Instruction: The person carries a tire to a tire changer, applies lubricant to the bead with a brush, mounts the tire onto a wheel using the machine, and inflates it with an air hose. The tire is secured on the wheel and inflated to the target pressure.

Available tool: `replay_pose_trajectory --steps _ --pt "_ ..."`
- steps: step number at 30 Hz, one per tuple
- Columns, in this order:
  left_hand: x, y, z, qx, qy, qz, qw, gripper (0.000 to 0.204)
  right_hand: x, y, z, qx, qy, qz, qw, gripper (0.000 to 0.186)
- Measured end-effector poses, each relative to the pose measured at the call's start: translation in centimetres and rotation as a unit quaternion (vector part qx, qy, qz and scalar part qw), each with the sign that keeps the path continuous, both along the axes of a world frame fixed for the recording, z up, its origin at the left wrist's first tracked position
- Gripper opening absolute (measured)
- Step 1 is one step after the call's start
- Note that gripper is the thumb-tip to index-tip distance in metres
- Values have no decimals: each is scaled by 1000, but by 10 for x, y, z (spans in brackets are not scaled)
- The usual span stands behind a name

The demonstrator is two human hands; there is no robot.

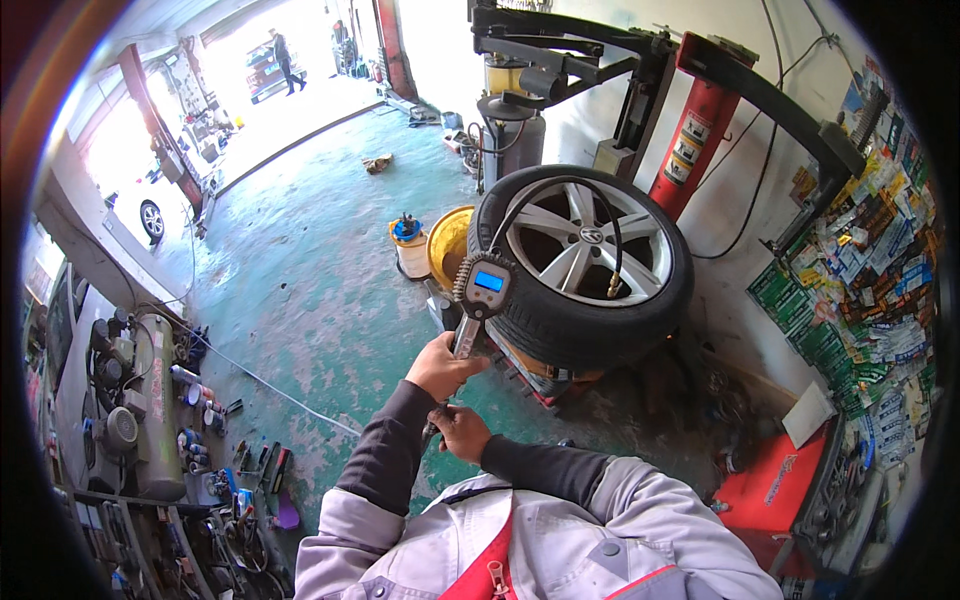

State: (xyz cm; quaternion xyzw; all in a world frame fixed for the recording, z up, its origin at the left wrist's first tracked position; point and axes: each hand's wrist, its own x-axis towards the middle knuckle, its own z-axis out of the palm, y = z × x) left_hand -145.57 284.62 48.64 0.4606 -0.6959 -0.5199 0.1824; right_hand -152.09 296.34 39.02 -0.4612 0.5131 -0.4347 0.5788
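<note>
My left hand [437,368] is closed around the handle of a digital tire inflator [487,284], whose grey gauge head has a lit blue screen. Just below it, my right hand [462,433] grips the dark air hose end [431,431] at the bottom of the handle; the fingers partly cover this joint. From the gauge head a black hose [617,222] arches over a wheel [585,265] with silver spokes and a black tire. Its brass end [613,285] hangs over the rim; whether it touches the valve I cannot tell. The wheel lies flat on a tire changer.
Behind the wheel stands a red column [695,140] with black arms. A yellow bucket [452,245] and a blue-topped container [408,245] stand left of the wheel. An air compressor [155,400], tools and cans line the left. A pale hose [285,395] crosses the floor. One person [284,62] is far off.
</note>
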Motion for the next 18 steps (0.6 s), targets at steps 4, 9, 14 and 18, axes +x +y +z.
replay_pose_trajectory --steps 4,9,14,18 --pt "5 -3 4 47 38 4 998 44 0 -3 0 16 -8 6 1000 53" --pt "6 -5 8 58 53 -2 997 42 4 -6 1 33 -37 -2 999 54" --pt "8 -3 14 65 47 7 997 35 5 -7 0 44 -58 3 997 52" --pt "8 1 16 48 24 20 998 23 4 -6 0 37 -29 21 999 52"
